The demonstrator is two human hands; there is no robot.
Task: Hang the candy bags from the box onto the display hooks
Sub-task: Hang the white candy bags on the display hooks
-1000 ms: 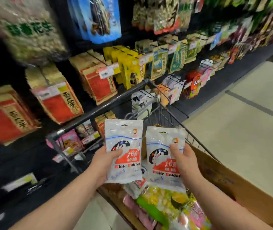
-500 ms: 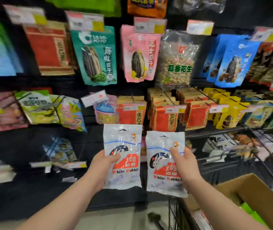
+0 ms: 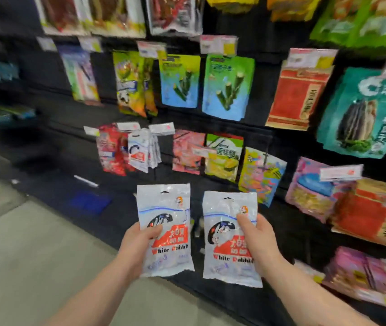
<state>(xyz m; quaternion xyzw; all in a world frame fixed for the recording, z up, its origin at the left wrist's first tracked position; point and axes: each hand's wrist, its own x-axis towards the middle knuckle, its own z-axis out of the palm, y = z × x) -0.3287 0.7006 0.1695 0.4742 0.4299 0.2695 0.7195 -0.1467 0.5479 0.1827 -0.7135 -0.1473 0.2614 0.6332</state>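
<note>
In front of the black display wall (image 3: 274, 142), low in my view, I hold two white candy bags upright and side by side, with a narrow gap between them. My left hand (image 3: 138, 245) grips the left candy bag (image 3: 163, 208) at its lower left edge, thumb across the printed front and fingers behind. My right hand (image 3: 261, 241) grips the right candy bag (image 3: 224, 234) at its right edge, thumb laid over the front near the blue line, fingers behind. The hands are apart, each clamped on its own bag. Each bag shows a hang hole at its 12 o'clock edge; both bags are held off the wall, not yet on a hook. At 11 o'clock from the left candy bag, higher on the wall, a bunch of hung candy bags (image 3: 140, 152) of the same print hangs under a pale price tag (image 3: 161, 128), with red packets (image 3: 111, 151) just beside it at its 9 o'clock. A teal seed bag (image 3: 361, 114) hangs at 2 o'clock from my right hand. Grey floor (image 3: 22, 255) lies at 8 o'clock. The far left of the view is blurred, and I cannot identify the goods there.
</note>
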